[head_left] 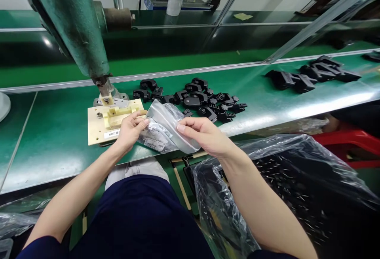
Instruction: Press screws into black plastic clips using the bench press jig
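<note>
A clear zip-lock bag (169, 122) hangs between my hands at the bench's front edge; a smaller labelled packet (154, 134) shows inside it. My left hand (132, 128) pinches the bag's left side, fingers closed. With thumb against fingers, my right hand (206, 134) grips its right upper edge. Beside my left hand sits a cream fixture plate (95, 124) with a raised yellowish nest and a printed label. Several black plastic parts (192, 101) lie piled on the green bench just behind the bag.
A green press (86, 33) rises over the fixture at the left. More black parts (314, 73) stand along the bench to the right. Below the bench, a plastic-lined bin (297, 195) holds many small pieces, near a red stool (344, 140). A metal frame spans the back.
</note>
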A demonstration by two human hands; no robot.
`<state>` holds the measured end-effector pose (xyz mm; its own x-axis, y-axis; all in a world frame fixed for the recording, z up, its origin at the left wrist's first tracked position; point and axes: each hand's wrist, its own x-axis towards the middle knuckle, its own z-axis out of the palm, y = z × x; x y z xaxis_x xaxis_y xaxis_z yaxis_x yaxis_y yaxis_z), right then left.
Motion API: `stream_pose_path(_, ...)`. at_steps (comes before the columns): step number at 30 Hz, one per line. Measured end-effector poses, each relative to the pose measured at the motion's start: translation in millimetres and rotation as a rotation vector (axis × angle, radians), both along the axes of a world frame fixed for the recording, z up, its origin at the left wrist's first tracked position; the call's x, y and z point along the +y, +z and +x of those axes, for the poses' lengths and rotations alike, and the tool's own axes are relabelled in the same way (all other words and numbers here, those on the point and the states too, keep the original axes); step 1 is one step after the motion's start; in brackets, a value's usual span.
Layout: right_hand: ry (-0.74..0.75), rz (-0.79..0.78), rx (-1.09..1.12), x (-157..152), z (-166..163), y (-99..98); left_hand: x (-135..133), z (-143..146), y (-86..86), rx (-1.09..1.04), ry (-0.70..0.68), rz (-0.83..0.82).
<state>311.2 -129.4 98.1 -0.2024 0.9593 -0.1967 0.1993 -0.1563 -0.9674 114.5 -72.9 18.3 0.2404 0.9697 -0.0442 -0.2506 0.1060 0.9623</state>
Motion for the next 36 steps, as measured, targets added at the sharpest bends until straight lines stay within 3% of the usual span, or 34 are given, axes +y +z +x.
stream_pose_path(2, 0.031, 0.022, -0.029, 3, -1, 0.7, 3, -1, -3.2, 0.053, 0.025, 0.025)
stream_pose_path(5, -0.06, 0.041, 0.023, 7, -4, -0.9, 2, -4, -3.3, 0.141, 0.143, 0.1)
stream_pose_path(8, -0.135, 0.003, 0.128, 8, -13, -4.6, -12, -10, 5.1, 0.299, 0.406, 0.4)
stream_pose_path(10, -0.125, -0.039, 0.179, 7, -22, -6.5, -28, -15, 15.0, 0.362, 0.426, 0.557)
stream_pose_path(11, -0.111, -0.046, 0.191, 5, -27, -7.2, -35, -17, 20.6, 0.355, 0.346, 0.546)
stream_pose_path(14, -0.031, -0.011, 0.167, 1, -44, -8.5, -52, -20, 35.5, 0.215, 0.019, 0.25)
stream_pose_path(16, 0.022, 0.032, 0.137, -2, -54, -10.1, -55, -19, 40.9, 0.135, -0.066, 0.081)
stream_pose_path(20, 0.087, 0.02, 0.165, -4, -63, -17.6, -54, -18, 39.7, 0.073, -0.033, -0.021)
stream_pose_path(28, 0.026, -0.245, 0.542, -1, -60, -28.9, -57, -12, 30.1, -0.078, 0.052, 0.059)
stream_pose_path(33, -0.217, -0.197, 0.62, -9, -62, -28.0, -63, -7, 24.0, -0.109, 0.164, 0.183)
stream_pose_path(36, -0.246, -0.13, 0.577, -15, -61, -30.9, -71, -10, 21.5, -0.057, 0.19, 0.254)
